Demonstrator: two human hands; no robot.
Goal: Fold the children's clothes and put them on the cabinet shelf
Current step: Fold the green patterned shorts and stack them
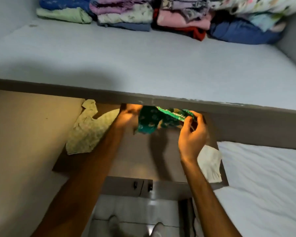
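Observation:
A small green patterned garment [152, 120] with a shiny elastic waistband hangs just below the front edge of the cabinet shelf [143, 65], stretched between both hands. My left hand [126, 115] grips its left side, partly hidden under the shelf edge. My right hand [192, 134] pinches the waistband at its right end. Several stacks of folded children's clothes [126, 16] line the back of the shelf. A pale yellow-green garment [85, 132] lies unfolded on the lower brown surface [24, 134] to the left. A cream-white cloth [210, 163] lies below my right hand.
A bed with a white sheet [263, 185] fills the lower right. Below are grey cabinet doors with two dark handles [143, 185] and a tiled floor [135, 216]. The shelf's right wall [294, 41] closes it in beside a blue folded pile [243, 33].

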